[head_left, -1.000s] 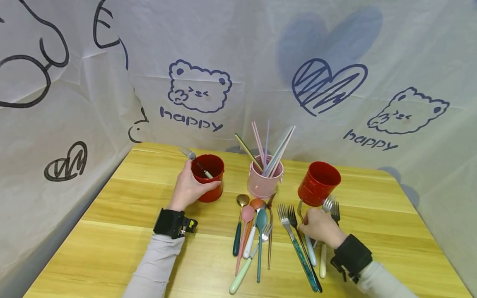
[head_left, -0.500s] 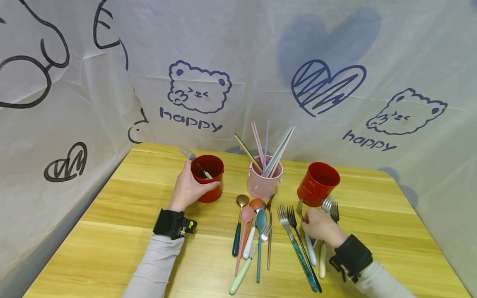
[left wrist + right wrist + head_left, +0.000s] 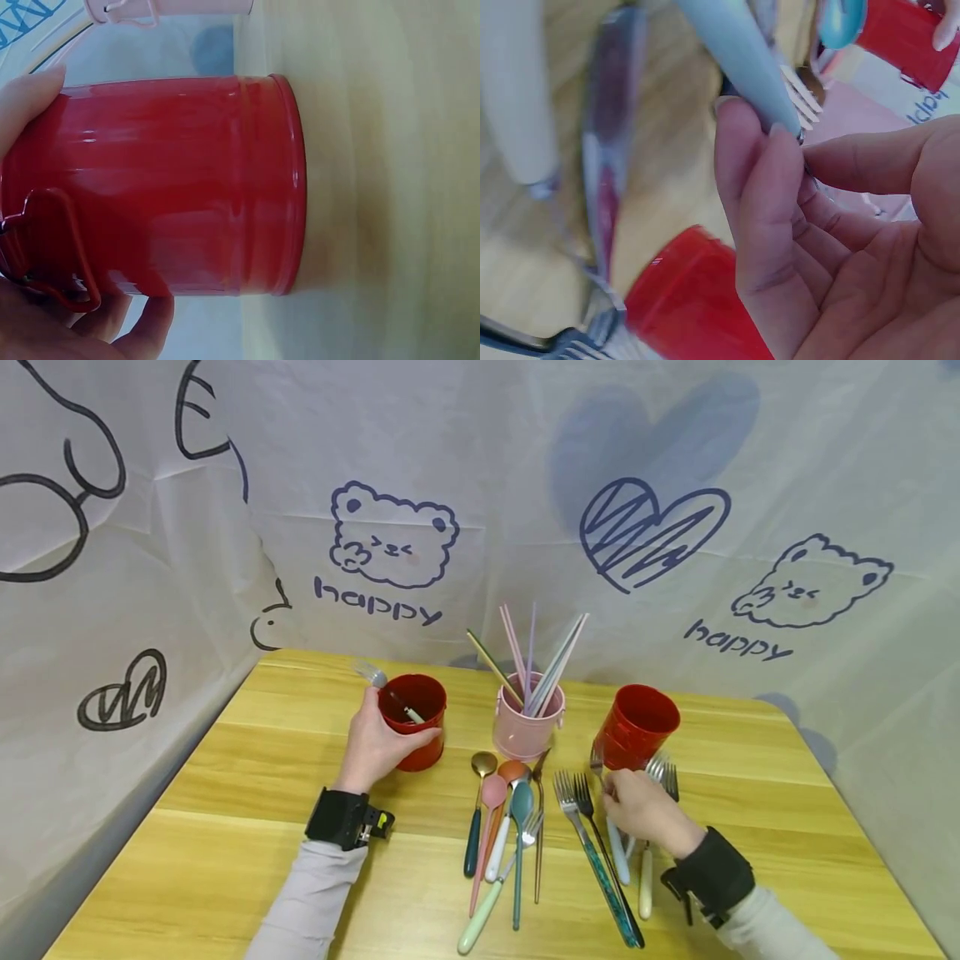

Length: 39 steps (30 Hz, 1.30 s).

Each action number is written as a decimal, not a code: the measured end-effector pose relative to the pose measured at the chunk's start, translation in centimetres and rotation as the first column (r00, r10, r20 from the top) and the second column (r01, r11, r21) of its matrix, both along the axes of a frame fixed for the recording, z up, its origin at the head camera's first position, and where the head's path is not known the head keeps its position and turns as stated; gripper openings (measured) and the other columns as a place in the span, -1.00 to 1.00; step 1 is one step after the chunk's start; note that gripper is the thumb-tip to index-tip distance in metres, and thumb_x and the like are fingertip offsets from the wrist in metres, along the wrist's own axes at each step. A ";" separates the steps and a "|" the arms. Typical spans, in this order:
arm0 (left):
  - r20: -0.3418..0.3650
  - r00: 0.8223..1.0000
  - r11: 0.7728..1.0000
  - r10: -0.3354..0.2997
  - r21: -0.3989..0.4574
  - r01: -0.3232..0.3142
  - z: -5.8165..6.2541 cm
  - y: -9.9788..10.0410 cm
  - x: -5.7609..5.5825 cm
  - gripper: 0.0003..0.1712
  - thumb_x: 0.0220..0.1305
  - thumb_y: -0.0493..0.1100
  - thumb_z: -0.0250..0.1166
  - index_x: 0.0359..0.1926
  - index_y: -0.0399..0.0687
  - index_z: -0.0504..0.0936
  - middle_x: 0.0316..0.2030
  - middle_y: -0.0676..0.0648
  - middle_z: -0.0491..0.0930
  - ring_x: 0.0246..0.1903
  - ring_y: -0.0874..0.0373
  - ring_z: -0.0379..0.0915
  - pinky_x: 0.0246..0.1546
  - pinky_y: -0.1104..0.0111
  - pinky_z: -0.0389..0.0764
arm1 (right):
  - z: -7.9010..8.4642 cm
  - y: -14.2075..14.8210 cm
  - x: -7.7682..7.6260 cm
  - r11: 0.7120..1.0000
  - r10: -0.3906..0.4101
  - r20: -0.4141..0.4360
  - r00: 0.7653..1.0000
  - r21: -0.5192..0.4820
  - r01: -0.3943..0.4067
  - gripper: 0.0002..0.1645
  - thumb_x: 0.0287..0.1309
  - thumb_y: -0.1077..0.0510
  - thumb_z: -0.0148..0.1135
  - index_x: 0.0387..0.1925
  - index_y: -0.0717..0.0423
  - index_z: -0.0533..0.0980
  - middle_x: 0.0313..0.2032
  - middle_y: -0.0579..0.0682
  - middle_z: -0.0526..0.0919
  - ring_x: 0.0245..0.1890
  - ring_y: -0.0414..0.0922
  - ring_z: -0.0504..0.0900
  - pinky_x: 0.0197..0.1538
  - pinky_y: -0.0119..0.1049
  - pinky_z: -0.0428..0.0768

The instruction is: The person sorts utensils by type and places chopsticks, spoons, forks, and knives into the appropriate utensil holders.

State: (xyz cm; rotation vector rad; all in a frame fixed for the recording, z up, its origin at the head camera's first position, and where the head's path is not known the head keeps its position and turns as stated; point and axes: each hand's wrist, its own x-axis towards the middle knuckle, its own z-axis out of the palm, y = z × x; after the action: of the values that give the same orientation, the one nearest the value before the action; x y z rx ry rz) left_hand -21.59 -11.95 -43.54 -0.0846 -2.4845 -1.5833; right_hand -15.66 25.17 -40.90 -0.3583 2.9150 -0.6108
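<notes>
My left hand (image 3: 375,743) grips the left red bucket (image 3: 172,187), thumb on the near side and fingers round the far side. A fork (image 3: 371,673) leans in that bucket, tines sticking out over its left rim, pale handle end inside. On the right, my right hand (image 3: 647,812) pinches a fork with a light blue handle (image 3: 742,64) near where the handle meets the metal. Its tines (image 3: 596,760) point away from me, overlapping the right red bucket (image 3: 628,739) in the head view. More forks (image 3: 657,768) lie beside and partly under this hand.
Between the red buckets stands a pink bucket (image 3: 517,735) with several thin coloured sticks (image 3: 529,668). In front lie several spoons (image 3: 493,792), a green-handled fork (image 3: 480,918) and a fork with a teal patterned handle (image 3: 607,881). A white cloth wall (image 3: 510,568) rises behind the table.
The light-blue-handled fork has turned and risen slightly in my right hand, its tines now showing near the right bucket. My left hand keeps its grip on the left bucket.
</notes>
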 end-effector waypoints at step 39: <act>-0.005 1.000 0.999 -0.008 -0.032 0.008 -0.2 0.6 0.2 0.08 -0.05 -0.01 0.63 0.37 -0.16 0.18 0.27 -0.23 0.46 0.21 -0.15 0.46 0.22 0.01 0.60 | 8.4 -15.0 -6.5 0.875 0.100 -0.551 0.828 -0.348 -0.337 -0.81 0.44 0.22 0.12 -0.23 0.28 0.58 -0.44 0.12 0.71 -0.49 -0.08 0.65 -0.42 -0.39 0.58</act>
State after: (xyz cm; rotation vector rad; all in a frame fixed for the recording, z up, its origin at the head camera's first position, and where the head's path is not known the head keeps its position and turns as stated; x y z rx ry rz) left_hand -21.35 -11.39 -43.71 -0.1037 -2.5093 -1.5444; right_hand -22.17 10.18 -32.52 -1.0633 3.1101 -1.3080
